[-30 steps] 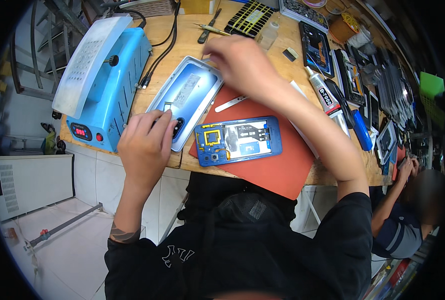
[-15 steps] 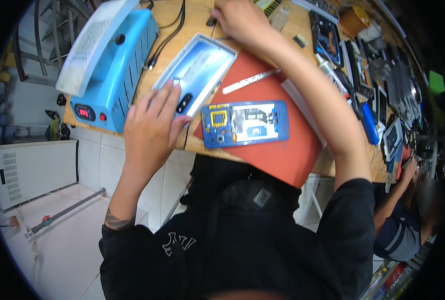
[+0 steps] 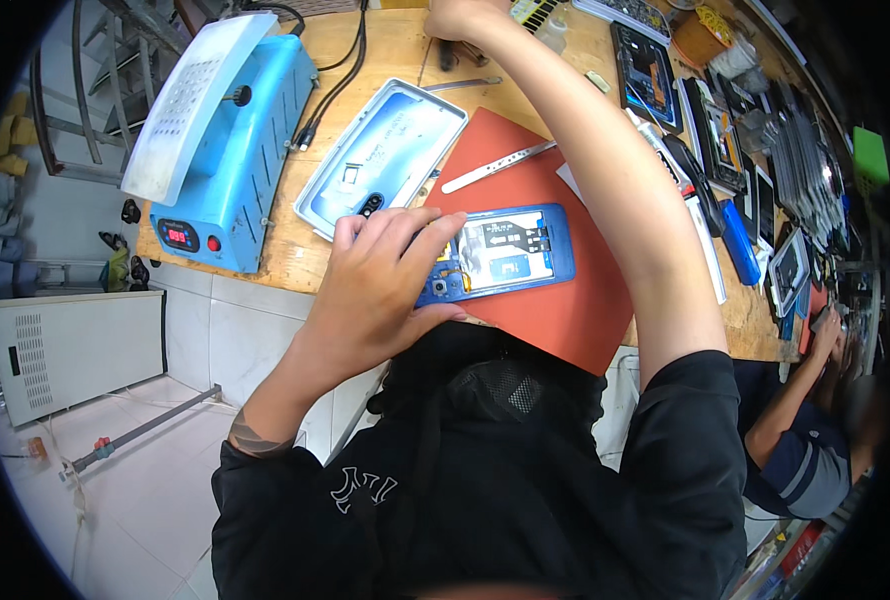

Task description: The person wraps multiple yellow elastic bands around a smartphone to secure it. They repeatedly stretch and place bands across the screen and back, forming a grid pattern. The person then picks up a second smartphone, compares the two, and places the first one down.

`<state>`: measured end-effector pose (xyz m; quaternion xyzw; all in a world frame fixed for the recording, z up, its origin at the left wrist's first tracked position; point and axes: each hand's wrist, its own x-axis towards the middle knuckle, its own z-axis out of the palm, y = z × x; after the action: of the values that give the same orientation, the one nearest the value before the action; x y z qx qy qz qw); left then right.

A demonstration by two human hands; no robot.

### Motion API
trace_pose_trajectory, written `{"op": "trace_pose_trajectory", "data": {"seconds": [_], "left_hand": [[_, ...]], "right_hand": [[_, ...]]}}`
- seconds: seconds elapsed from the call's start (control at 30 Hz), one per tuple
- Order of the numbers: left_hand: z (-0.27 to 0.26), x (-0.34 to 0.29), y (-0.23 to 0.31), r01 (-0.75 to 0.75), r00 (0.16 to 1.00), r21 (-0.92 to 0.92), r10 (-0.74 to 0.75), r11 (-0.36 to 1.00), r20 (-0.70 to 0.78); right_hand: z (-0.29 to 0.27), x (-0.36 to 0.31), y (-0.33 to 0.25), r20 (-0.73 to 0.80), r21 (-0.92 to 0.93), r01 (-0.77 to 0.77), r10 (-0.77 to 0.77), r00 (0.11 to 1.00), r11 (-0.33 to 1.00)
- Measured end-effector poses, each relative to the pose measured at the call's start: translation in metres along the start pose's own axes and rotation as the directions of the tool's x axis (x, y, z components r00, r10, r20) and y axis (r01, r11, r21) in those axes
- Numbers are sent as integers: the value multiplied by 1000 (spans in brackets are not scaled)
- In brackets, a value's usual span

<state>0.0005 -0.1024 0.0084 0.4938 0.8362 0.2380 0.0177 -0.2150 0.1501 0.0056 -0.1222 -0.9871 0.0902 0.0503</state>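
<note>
An opened blue phone (image 3: 510, 262) lies on an orange-red mat (image 3: 565, 330), its battery and inner parts showing. My left hand (image 3: 385, 270) spans the phone's left end, fingers curled over the far edge and thumb along the near one; that end is partly hidden. At the far edge of the view, my right hand (image 3: 465, 18) reaches across the bench, its fingers mostly cut off or hidden. Left of the mat is a pale blue phone back cover (image 3: 380, 160) with a camera cutout. A white flat tool (image 3: 500, 165) rests on the mat beyond the phone.
A blue machine (image 3: 250, 150) with a raised pale lid stands at the left. Black cables (image 3: 330, 95) run beside it. To the right are a blue-handled tool (image 3: 740, 245), an opened dark phone (image 3: 650, 75) and stacked parts. A co-worker (image 3: 805, 450) sits at the far right.
My left hand has moved right from the back cover onto the opened phone. My right hand has shifted slightly farther away, toward the top edge of the view.
</note>
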Motion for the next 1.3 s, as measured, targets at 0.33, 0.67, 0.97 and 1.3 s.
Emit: {"op": "trace_pose_trajectory", "data": {"seconds": [0.33, 0.67, 0.97, 1.3], "left_hand": [[0, 24, 5, -119, 925, -722, -189, 682, -331], [56, 63, 16, -222, 898, -940, -321, 261, -301], [33, 64, 25, -238, 890, -883, -274, 405, -365], [25, 84, 44, -207, 970, -300, 157, 931, -184]], "right_hand": [[2, -11, 34, -131, 460, 67, -7, 991, 885], [-11, -32, 37, -508, 530, 402, -100, 855, 746], [-107, -181, 53, -558, 657, 620, -276, 783, 429], [-84, -357, 116, -234, 667, 68, 122, 965, 742]]}}
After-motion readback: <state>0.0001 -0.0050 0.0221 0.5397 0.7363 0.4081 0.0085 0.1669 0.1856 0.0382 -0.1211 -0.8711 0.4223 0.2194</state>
